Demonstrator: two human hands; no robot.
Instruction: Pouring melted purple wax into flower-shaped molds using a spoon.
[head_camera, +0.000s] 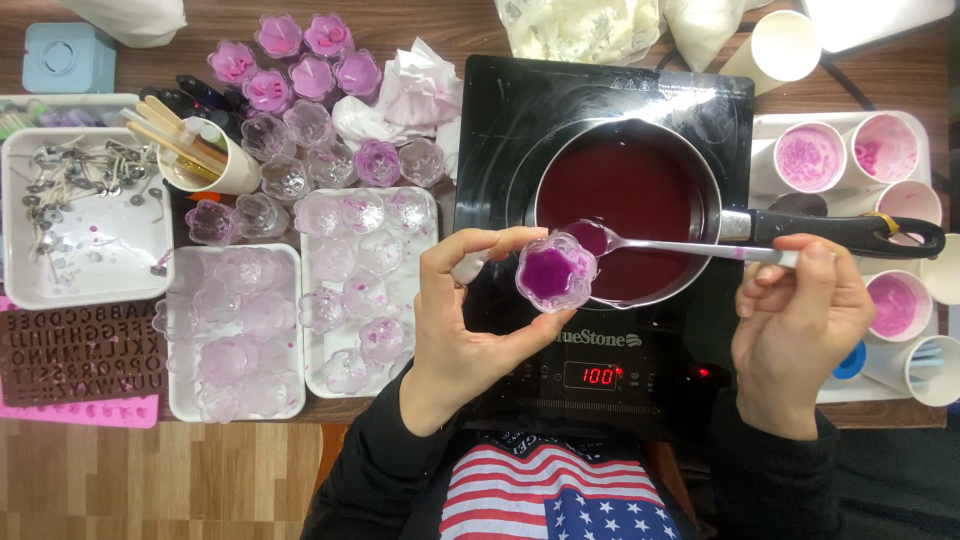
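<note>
My left hand (468, 325) holds a small clear flower-shaped cup (555, 272), partly filled with purple liquid, at the near rim of a saucepan (580, 165). The saucepan stands on a black induction hob (500, 110) and holds dark purple liquid. My right hand (795, 325) grips the handle of a metal spoon (680, 247). The spoon's bowl carries purple liquid and rests at the cup's upper right edge, over the pan.
White trays (300, 300) of empty clear flower cups lie to the left, with filled pink ones (290, 60) behind. A tray of wick tabs (85, 215), a paper cup of wooden sticks (205, 150) and a brown letter mould (75, 355) sit far left. Paper cups with pink residue (810, 158) stand right.
</note>
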